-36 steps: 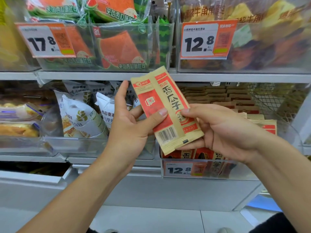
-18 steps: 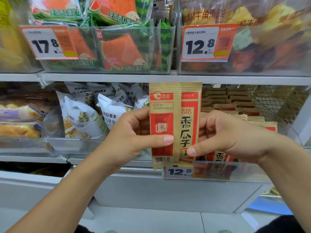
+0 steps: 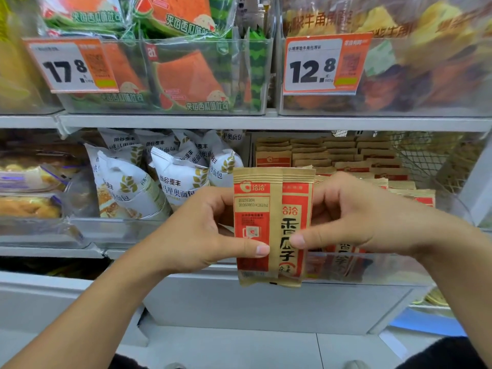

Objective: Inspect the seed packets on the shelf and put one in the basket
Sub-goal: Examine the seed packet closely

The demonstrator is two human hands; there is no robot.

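A tan and red seed packet (image 3: 273,225) is standing upright in the air in front of the lower shelf (image 3: 186,253), its printed back facing the camera, with a date code near the top and large dark characters running down its right half. The left hand (image 3: 202,235) is pinching the packet's left edge, thumb lying across the front and fingers curled behind. The right hand (image 3: 346,222) is gripping the right edge the same way, thumb tip pressing on the front, close to the left thumb but not touching it. Both forearms are reaching up from the bottom corners.

Just behind the packet, a clear bin (image 3: 372,267) is holding rows of matching packets (image 3: 346,158), standing on edge. To the left, white bread bags (image 3: 175,179) with gold wheat marks are leaning in another clear bin. Further left, wrapped pastries (image 3: 29,206) are lying in a tray. On the upper shelf, watermelon-print toast packs (image 3: 186,81) are sitting behind a 17.8 price tag (image 3: 70,65), and a 12.8 price tag (image 3: 324,65) is hanging on the bin to the right. A wire basket (image 3: 426,155) is showing at the right edge of the lower shelf.
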